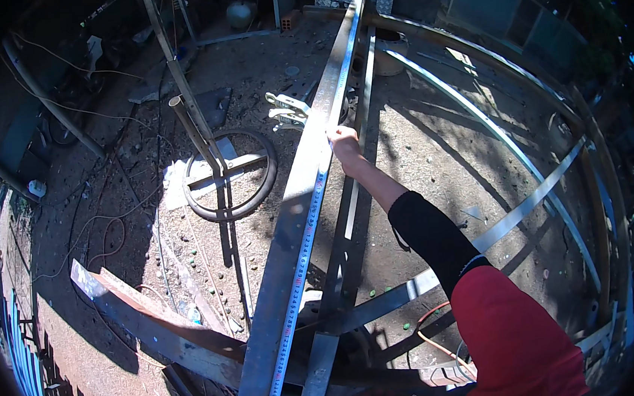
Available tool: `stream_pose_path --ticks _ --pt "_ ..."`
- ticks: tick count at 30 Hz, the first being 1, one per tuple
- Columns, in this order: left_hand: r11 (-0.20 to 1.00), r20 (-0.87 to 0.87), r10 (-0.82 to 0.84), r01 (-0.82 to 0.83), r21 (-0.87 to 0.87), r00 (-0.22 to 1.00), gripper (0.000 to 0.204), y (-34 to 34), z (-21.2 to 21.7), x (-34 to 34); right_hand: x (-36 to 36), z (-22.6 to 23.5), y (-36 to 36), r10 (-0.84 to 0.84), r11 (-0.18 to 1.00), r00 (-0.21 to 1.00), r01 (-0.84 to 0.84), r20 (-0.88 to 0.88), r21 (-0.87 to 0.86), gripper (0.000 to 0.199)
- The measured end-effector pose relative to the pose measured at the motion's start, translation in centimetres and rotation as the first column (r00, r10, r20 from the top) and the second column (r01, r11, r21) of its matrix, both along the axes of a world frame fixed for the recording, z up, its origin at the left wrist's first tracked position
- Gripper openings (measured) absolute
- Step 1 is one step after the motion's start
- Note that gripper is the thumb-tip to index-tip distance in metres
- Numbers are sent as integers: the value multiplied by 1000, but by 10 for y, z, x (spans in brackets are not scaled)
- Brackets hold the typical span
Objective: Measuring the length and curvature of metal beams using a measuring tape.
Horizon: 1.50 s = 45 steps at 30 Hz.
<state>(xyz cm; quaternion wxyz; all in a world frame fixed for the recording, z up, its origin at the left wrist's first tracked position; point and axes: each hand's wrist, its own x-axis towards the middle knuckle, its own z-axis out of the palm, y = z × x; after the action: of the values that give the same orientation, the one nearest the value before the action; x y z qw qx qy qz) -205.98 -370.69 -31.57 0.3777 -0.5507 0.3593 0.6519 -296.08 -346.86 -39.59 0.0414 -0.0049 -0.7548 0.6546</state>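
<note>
A long rectangular metal beam [284,238] runs from the near edge of the view up to the far end. Along its right side lies a stretched measuring tape [297,286], white with a blue tint. My right hand [345,149] is at the beam's right edge, over the tape, with its fingers curled and closed there. The fingertips are partly hidden. My right arm wears a red sleeve with a black lower sleeve. Locking clamp pliers [288,110] stick out from the beam's left side, across from the hand. My left hand is out of view.
A stand with a round tyre-like base [270,179] and an upright post is on the left. A rusty steel channel [154,318] crosses at the lower left. Flat metal bars [507,219] cross on the right. Cables [112,223] lie over the dirt floor. A gas cylinder [240,12] stands behind.
</note>
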Motion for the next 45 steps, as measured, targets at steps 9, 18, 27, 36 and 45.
stream_pose_path --ticks 9,18,27,36,45 --pt "967 63 -64 77 -243 996 33 7 26 -78 -6 -12 10 7 999 998 -9 -61 -34 23" --pt "904 33 -104 108 -413 994 35 13 25 -111 -7 -9 8 -11 999 1000 12 -23 43 21" --pt "872 -99 -188 119 -474 977 36 3 -3 -90 -1 -8 3 11 995 993 1 -118 103 19" --pt "838 -223 -282 126 -532 933 37 5 -4 -88 1 1 0 -17 996 999 19 -30 82 20" --pt "802 -121 -228 116 -585 966 40 5 -23 -83 2 3 4 27 1000 997 -28 -76 -6 22"
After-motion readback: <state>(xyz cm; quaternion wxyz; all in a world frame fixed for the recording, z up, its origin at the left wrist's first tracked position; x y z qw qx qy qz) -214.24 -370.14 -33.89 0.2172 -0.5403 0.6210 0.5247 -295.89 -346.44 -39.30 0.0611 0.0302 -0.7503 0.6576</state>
